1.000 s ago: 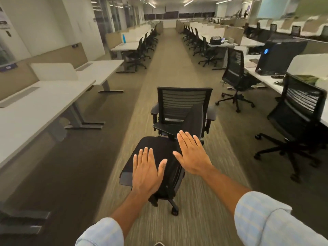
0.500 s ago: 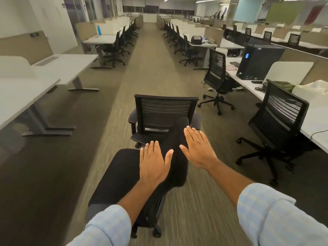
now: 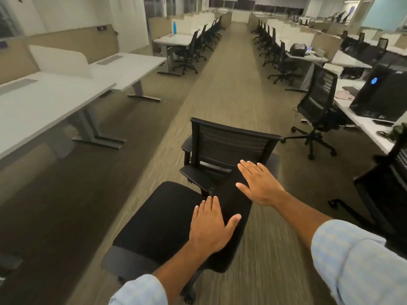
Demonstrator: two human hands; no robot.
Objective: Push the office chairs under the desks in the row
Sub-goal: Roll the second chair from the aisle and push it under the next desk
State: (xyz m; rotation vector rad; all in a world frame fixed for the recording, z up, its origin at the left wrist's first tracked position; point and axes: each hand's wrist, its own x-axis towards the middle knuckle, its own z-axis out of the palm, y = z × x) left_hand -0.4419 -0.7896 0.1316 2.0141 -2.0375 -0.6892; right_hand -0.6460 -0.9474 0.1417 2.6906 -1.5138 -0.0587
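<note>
Both hands are spread flat with fingers together, gripping nothing: the left hand (image 3: 209, 225) lies over the near part of the backrest of the nearest chair (image 3: 163, 223), and the right hand (image 3: 258, 183) over its far, upper part; whether the palms actually press the fabric or hover just above it cannot be told. That chair stands out in the carpeted aisle (image 3: 229, 89), well apart from any desk, its seat pointing left toward the white desk (image 3: 50, 102) on that side. A 2nd chair (image 3: 229, 146) stands just beyond it, also loose in the aisle, and a 3rd chair (image 3: 317, 108) sits by the right-hand desk (image 3: 370, 126), only partly tucked. To do this step well, I would keep both palms level on the backrest so the chair rolls straight instead of spinning on its castors, steer the seat between the grey desk legs (image 3: 88, 126), and check that the armrests clear the desk edge before the final push. The nearest chair's base and wheels are almost wholly hidden beneath the seat and forearms, so their heading is unknown. The frame edges are motion-blurred, the dark chair at far right is cut off, and the distant rows are too small to judge.
</note>
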